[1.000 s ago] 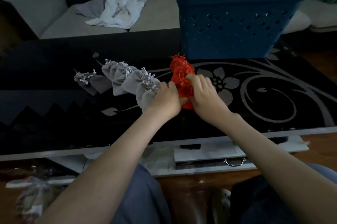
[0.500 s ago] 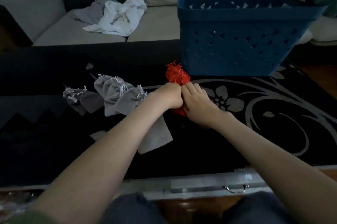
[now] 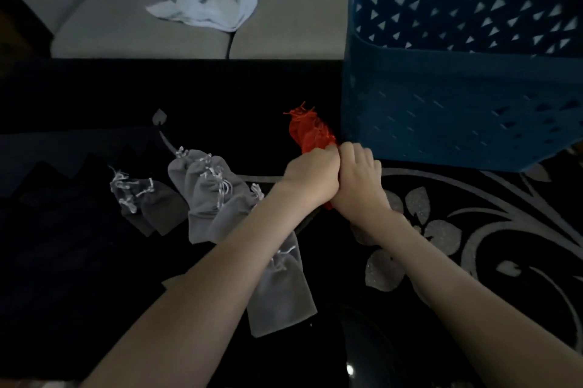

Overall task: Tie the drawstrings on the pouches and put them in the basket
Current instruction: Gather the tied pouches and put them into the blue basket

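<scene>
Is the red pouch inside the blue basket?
No, the red pouch is outside the blue basket, beside its near wall, gripped by the left hand and right hand.

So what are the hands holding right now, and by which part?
The left hand and the right hand both grip the red pouch around its middle, knuckles pressed together. Its gathered, fringed top sticks out beyond the fingers.
</scene>
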Available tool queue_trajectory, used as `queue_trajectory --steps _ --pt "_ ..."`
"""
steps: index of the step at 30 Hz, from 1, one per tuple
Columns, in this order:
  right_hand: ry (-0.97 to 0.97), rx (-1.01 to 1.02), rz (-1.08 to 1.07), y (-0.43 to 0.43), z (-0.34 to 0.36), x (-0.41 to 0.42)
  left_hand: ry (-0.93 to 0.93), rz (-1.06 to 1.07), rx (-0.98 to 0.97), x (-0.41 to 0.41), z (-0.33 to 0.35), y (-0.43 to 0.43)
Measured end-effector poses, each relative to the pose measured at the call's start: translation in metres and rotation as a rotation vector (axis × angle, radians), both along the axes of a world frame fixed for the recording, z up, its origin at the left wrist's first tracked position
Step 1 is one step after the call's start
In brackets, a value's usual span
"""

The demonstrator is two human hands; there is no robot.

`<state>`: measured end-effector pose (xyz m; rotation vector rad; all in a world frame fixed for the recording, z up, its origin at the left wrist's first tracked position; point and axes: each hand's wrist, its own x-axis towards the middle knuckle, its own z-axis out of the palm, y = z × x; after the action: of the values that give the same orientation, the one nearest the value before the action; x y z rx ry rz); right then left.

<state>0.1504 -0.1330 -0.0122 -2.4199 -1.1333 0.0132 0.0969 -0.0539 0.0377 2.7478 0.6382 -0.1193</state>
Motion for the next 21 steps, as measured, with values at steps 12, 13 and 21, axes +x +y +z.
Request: queue_trajectory --steps 12,13,21 --pt "0.232 0.029 0.058 0.043 0.060 -0.044 -0.144 0.336 -0.237 -0.045 0.039 0.040" --pt "0.272 0.018 0.095 0.053 0.066 -0.052 -0.166 0.398 -0.265 -0.056 0.043 0.049" --pt "0.688 -0.051 0.436 0.128 0.083 -0.122 -0.314 1.087 -0.297 -0.158 0.034 0.100"
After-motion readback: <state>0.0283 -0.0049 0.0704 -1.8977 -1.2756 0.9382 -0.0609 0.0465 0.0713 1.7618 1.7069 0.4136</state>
